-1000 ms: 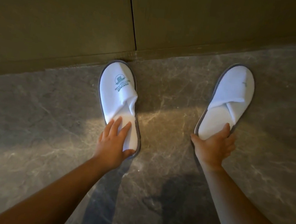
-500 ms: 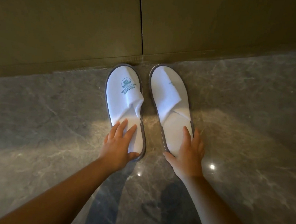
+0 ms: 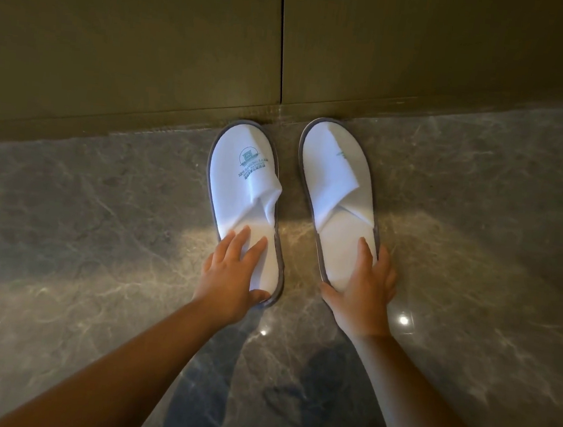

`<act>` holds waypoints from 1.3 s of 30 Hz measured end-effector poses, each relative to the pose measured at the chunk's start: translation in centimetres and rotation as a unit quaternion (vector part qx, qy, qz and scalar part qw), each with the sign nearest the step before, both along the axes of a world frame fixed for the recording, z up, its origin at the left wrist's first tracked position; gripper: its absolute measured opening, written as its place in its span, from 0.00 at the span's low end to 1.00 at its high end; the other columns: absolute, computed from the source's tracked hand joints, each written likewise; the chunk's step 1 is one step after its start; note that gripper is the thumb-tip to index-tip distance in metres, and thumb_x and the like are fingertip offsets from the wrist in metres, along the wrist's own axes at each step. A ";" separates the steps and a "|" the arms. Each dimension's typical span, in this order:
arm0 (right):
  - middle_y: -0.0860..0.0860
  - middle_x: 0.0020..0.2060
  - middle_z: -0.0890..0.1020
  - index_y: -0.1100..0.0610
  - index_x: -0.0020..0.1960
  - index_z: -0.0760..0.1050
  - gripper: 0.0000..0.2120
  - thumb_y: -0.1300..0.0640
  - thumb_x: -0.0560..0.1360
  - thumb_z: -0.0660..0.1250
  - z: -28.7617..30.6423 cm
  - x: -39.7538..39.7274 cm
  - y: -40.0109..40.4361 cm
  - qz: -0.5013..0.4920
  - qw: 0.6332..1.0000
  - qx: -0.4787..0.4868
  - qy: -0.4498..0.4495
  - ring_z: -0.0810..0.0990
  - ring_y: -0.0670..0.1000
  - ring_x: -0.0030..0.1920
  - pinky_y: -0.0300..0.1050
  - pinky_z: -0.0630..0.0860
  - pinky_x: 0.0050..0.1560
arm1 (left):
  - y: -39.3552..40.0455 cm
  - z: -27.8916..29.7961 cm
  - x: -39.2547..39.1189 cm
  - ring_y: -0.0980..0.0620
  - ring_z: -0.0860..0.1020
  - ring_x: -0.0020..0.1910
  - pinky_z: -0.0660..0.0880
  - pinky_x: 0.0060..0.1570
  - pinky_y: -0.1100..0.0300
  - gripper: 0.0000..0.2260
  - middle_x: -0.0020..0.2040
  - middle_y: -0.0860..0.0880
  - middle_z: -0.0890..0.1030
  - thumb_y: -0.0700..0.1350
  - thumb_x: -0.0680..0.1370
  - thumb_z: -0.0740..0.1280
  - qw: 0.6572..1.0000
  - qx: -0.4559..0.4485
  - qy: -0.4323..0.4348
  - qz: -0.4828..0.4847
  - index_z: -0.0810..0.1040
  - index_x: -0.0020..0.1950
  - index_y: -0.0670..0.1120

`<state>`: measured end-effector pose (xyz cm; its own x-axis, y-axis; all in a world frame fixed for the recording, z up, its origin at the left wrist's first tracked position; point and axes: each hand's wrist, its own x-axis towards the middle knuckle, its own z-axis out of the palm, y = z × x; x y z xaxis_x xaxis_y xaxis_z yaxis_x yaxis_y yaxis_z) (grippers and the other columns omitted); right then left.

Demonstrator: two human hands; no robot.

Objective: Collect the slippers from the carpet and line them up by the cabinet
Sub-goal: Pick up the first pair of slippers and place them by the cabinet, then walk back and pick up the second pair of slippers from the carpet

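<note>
Two white slippers with grey soles lie side by side on the marble floor, toes touching the base of the olive cabinet (image 3: 145, 45). The left slipper (image 3: 242, 178) carries a green logo. The right slipper (image 3: 340, 174) lies a small gap to its right, almost parallel. My left hand (image 3: 232, 277) covers the left slipper's heel, fingers on top and thumb hooked round the back edge. My right hand (image 3: 364, 290) grips the right slipper's heel the same way, fingers along its outer side.
Glossy grey-brown marble floor (image 3: 81, 245) stretches to both sides, with light glare spots near my wrists. A vertical seam (image 3: 283, 41) between two cabinet doors runs down just above the gap between the slippers.
My right hand slid the right slipper from far right to beside the left one, then straightened it to near parallel. The left slipper and left hand stayed put.
</note>
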<state>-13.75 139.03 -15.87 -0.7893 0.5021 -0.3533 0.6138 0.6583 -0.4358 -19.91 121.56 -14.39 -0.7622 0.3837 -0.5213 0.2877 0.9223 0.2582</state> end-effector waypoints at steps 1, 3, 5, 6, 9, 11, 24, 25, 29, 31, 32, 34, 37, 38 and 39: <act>0.58 0.73 0.54 0.51 0.71 0.50 0.43 0.49 0.65 0.72 0.0 0.0 0.0 0.000 1.000 0.000 -0.001 0.54 0.60 0.71 0.59 0.57 0.69 | 0.0 0.0 0.0 0.45 0.42 0.75 0.48 0.72 0.46 0.36 0.77 0.48 0.44 0.56 0.72 0.63 1.000 0.000 -0.001 0.001 0.46 0.73 0.52; 0.58 0.73 0.54 0.51 0.71 0.50 0.43 0.48 0.65 0.72 -0.1 0.0 0.1 -0.002 1.000 0.000 -0.002 0.54 0.60 0.71 0.59 0.58 0.69 | 0.1 0.0 0.0 0.45 0.42 0.75 0.48 0.72 0.46 0.36 0.77 0.49 0.44 0.56 0.72 0.63 1.000 -0.001 -0.001 0.001 0.46 0.73 0.52; 0.58 0.73 0.53 0.51 0.71 0.50 0.43 0.48 0.65 0.72 -0.1 0.0 0.1 -0.002 1.000 0.000 -0.005 0.53 0.60 0.71 0.59 0.57 0.69 | 0.1 -0.1 0.0 0.44 0.42 0.75 0.48 0.72 0.46 0.36 0.77 0.49 0.44 0.56 0.72 0.63 1.000 -0.003 -0.001 0.003 0.46 0.73 0.53; 0.58 0.73 0.53 0.51 0.71 0.50 0.43 0.47 0.65 0.72 -0.1 -0.1 0.1 0.000 1.000 0.002 -0.008 0.53 0.60 0.71 0.59 0.57 0.69 | 0.1 -0.1 0.0 0.44 0.42 0.75 0.48 0.72 0.46 0.36 0.77 0.48 0.44 0.56 0.72 0.64 1.000 -0.002 -0.002 0.004 0.46 0.73 0.53; 0.58 0.74 0.51 0.50 0.71 0.48 0.45 0.43 0.65 0.70 0.0 -0.1 0.1 0.015 1.000 0.013 -0.021 0.52 0.60 0.72 0.59 0.57 0.69 | 0.0 0.1 0.1 0.45 0.43 0.75 0.48 0.72 0.46 0.36 0.77 0.48 0.45 0.56 0.72 0.64 1.000 0.015 -0.007 0.015 0.47 0.73 0.52; 0.58 0.74 0.50 0.51 0.72 0.48 0.45 0.41 0.65 0.69 0.4 -0.1 0.1 0.024 0.999 0.030 -0.022 0.51 0.60 0.72 0.59 0.56 0.70 | 0.1 0.4 0.1 0.45 0.45 0.75 0.49 0.72 0.46 0.36 0.77 0.48 0.47 0.56 0.71 0.65 0.998 0.041 -0.012 0.036 0.48 0.72 0.52; 0.53 0.56 0.78 0.57 0.58 0.72 0.14 0.57 0.73 0.63 25.5 -0.9 -5.7 0.094 0.976 -0.180 0.079 0.71 0.45 0.51 0.44 0.71 0.53 | -5.5 24.4 0.6 0.51 0.76 0.53 0.70 0.52 0.61 0.14 0.59 0.46 0.78 0.46 0.74 0.63 0.965 0.196 -0.073 0.160 0.74 0.59 0.46; 0.52 0.53 0.78 0.57 0.57 0.73 0.12 0.57 0.74 0.63 29.1 -0.8 -6.4 0.105 0.973 -0.197 0.064 0.71 0.45 0.51 0.43 0.71 0.52 | -6.5 28.0 1.1 0.50 0.77 0.52 0.71 0.52 0.60 0.13 0.58 0.46 0.79 0.46 0.75 0.63 0.960 0.205 -0.078 0.173 0.74 0.58 0.46; 0.49 0.44 0.78 0.57 0.52 0.76 0.09 0.59 0.74 0.62 44.2 -0.5 -8.8 0.153 0.961 -0.224 0.055 0.75 0.46 0.47 0.35 0.67 0.43 | -10.1 43.5 3.1 0.49 0.77 0.54 0.72 0.56 0.57 0.13 0.58 0.45 0.79 0.45 0.75 0.62 0.942 0.233 -0.081 0.228 0.73 0.59 0.45; 0.49 0.42 0.79 0.57 0.50 0.77 0.07 0.60 0.73 0.63 51.5 -0.3 -10.4 0.172 0.954 -0.241 0.054 0.76 0.47 0.43 0.31 0.68 0.38 | -11.9 51.2 4.2 0.50 0.77 0.54 0.73 0.57 0.56 0.13 0.57 0.46 0.79 0.45 0.75 0.62 0.932 0.243 -0.069 0.261 0.73 0.59 0.46; 0.49 0.40 0.79 0.56 0.49 0.77 0.07 0.60 0.73 0.63 55.0 -0.1 -11.4 0.181 0.949 -0.252 0.057 0.76 0.45 0.41 0.25 0.68 0.37 | -12.9 54.8 4.8 0.51 0.77 0.53 0.73 0.57 0.56 0.13 0.57 0.46 0.79 0.45 0.75 0.62 0.925 0.252 -0.061 0.277 0.73 0.59 0.46; 0.46 0.37 0.78 0.56 0.49 0.76 0.06 0.61 0.73 0.63 60.8 0.5 -13.6 0.198 0.938 -0.277 0.064 0.76 0.42 0.38 0.22 0.67 0.36 | -14.7 60.9 6.0 0.54 0.76 0.52 0.72 0.55 0.60 0.13 0.55 0.48 0.79 0.45 0.75 0.62 0.908 0.276 -0.039 0.312 0.73 0.60 0.46; 0.41 0.38 0.77 0.50 0.47 0.74 0.07 0.61 0.73 0.63 68.8 1.0 -18.3 0.250 0.912 -0.319 0.065 0.76 0.39 0.41 0.21 0.68 0.39 | -18.6 69.0 8.0 0.58 0.74 0.48 0.70 0.50 0.67 0.13 0.50 0.54 0.76 0.45 0.75 0.62 0.874 0.305 0.021 0.378 0.73 0.59 0.47; 0.40 0.38 0.77 0.48 0.46 0.72 0.08 0.61 0.73 0.64 71.0 1.1 -20.1 0.268 0.903 -0.330 0.068 0.75 0.38 0.41 0.21 0.68 0.39 | -20.0 71.1 8.7 0.59 0.74 0.47 0.70 0.47 0.71 0.13 0.48 0.55 0.75 0.45 0.75 0.63 0.862 0.312 0.039 0.398 0.73 0.59 0.47; 0.40 0.38 0.76 0.47 0.45 0.72 0.09 0.61 0.73 0.64 72.9 1.2 -21.8 0.287 0.893 -0.339 0.071 0.75 0.37 0.40 0.21 0.68 0.40 | -21.5 72.9 9.4 0.60 0.74 0.46 0.69 0.43 0.75 0.12 0.47 0.56 0.75 0.45 0.75 0.63 0.850 0.317 0.053 0.418 0.73 0.58 0.48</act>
